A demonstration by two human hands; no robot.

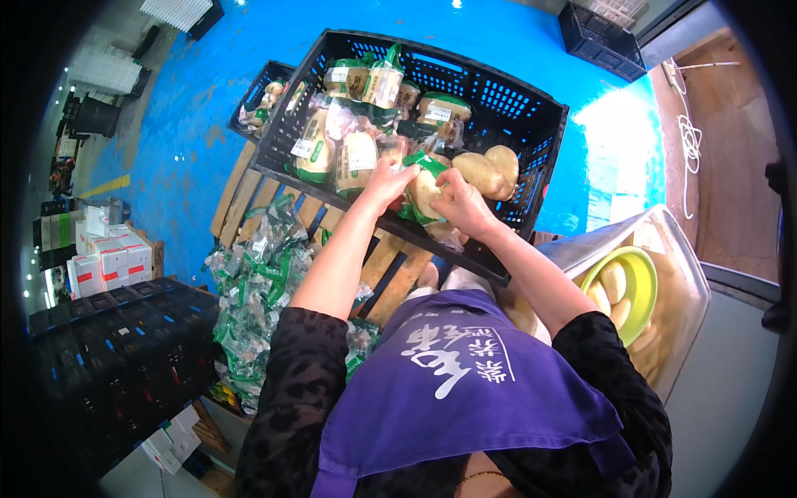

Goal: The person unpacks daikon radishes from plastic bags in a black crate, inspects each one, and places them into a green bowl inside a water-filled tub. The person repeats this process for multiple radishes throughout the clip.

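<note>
A clear plastic bag of potatoes with green print lies over the near side of a large black crate. My left hand grips the bag's left edge between thumb and fingers. On its right, my right hand pinches the green film with curled fingers. Loose bare potatoes rest in the crate just beyond my right hand. Farther left inside are several packed potato bags, one with a white label. What my fingertips press on is partly hidden.
A smaller black crate adjoins on the left, beside a wooden pallet. Crumpled green-and-clear bags heap at my left. On the right, a pale tub contains a yellow-green basin with potatoes. Black crates stand lower left.
</note>
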